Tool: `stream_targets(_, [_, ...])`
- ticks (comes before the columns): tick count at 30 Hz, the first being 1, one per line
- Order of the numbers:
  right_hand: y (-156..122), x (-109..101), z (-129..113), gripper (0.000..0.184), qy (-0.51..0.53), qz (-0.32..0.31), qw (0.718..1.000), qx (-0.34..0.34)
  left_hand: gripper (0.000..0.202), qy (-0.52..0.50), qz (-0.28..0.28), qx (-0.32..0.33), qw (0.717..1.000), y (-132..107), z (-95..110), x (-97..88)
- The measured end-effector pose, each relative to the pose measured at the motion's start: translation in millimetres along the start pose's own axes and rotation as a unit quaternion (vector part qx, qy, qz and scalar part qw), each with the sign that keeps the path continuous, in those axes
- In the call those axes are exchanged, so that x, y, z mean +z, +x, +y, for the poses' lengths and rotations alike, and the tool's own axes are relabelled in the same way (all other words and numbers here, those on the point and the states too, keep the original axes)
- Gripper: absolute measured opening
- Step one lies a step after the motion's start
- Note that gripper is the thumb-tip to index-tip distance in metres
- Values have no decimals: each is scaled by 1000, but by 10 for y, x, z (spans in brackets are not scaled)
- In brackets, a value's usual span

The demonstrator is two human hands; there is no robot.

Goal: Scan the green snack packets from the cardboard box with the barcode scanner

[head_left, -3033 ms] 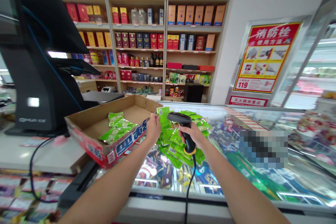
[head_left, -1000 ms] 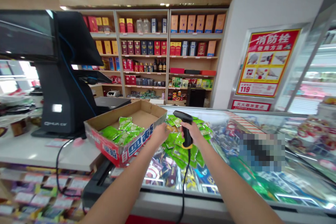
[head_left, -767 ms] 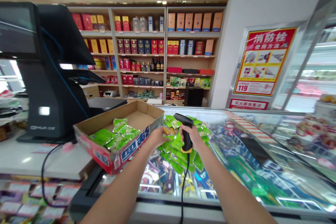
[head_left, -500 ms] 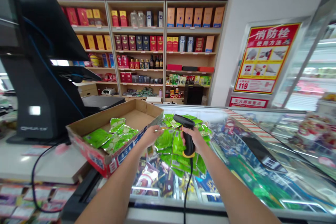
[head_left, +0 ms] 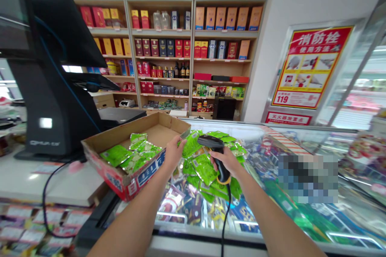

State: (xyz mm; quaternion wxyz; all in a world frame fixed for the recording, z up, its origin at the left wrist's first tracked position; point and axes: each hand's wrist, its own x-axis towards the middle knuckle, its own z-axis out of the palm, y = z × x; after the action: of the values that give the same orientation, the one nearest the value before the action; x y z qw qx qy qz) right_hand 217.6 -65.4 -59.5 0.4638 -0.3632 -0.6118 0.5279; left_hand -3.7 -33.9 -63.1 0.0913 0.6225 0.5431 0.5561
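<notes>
My right hand (head_left: 226, 160) is wrapped round the grip of a black barcode scanner (head_left: 211, 142), its head turned to the left and its cable running down toward me. Left of it, my left hand (head_left: 174, 153) is closed on the edge of a shiny green snack packet (head_left: 191, 145), which is tilted up from the pile. Under both hands several green packets (head_left: 205, 168) lie heaped on the glass counter top. A cardboard box (head_left: 164, 122) with a red and blue outer side stands to the left, with more green packets (head_left: 141, 156) inside.
A black checkout terminal (head_left: 45, 88) rises at the left, its cable looping off the white counter (head_left: 69, 186). The glass-topped case (head_left: 253, 209) shows packaged goods beneath. A pixelated patch covers something at right. Shelves of boxes and bottles (head_left: 163, 52) line the back wall.
My left hand has come up slightly with a green packet raised from the pile. The scanner has shifted a little, and packets beneath have moved. The view has shifted slightly left.
</notes>
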Motion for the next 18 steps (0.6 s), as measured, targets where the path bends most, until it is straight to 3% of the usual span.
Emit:
stream_targets(13, [-65,29,-107,30,-8,25,1000,4,22,-12,3,6,1000,-24,8,6])
stream_targets(16, [-50,28,-66,27,8,31,999,4,22,-50,16,-16,999,-46,-11,58])
stream_targets(18, [-31,53,-41,26,32,33,999,6,22,-124,24,-70,989,-64,-4,117])
